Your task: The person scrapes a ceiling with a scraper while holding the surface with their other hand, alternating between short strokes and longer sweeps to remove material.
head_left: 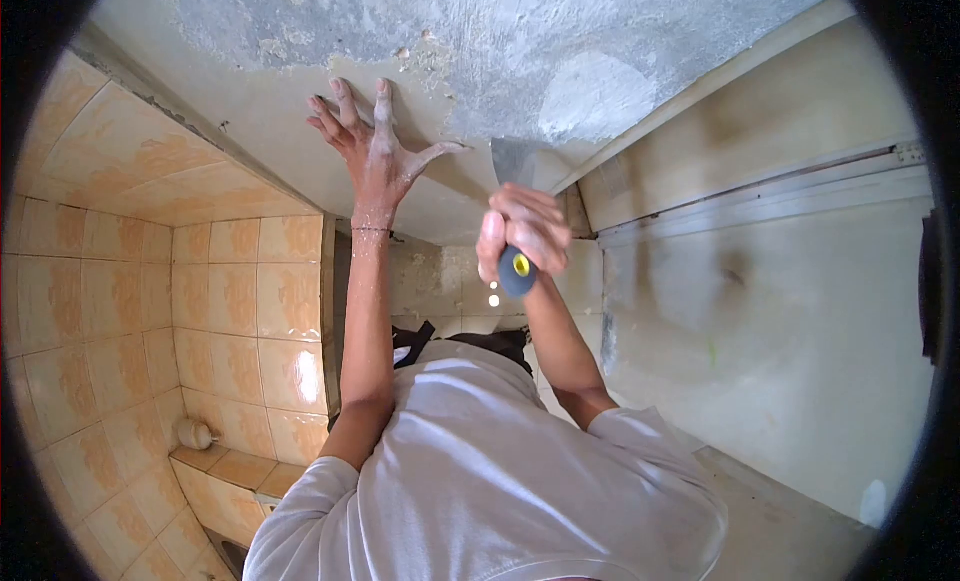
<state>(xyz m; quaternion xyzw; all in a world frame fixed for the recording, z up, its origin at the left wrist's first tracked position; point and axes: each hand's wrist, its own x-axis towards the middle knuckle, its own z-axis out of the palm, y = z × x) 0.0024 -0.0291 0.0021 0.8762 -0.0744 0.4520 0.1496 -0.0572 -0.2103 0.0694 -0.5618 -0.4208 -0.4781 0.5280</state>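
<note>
My left hand [378,156] lies spread on the beige painted wall [270,121], its fingertips close to the edge of the bare grey patch [480,41]. White dust covers its fingers and wrist. In my right hand [530,226] is a putty knife [515,161], gripped around its dark grey handle with a yellow-ringed end. The blade points up at the wall, right by the lower border of the scraped plaster. A paler white patch [600,96] shows just above and to the right of the blade.
Orange-patterned tiles [215,301] line a recess on the left, with a tiled ledge [245,469] and a small round whitish object [195,434] on it. At the right stands a pale door-like panel [760,361] beside a frame edge [710,76]. Light floor tiles show below my hands.
</note>
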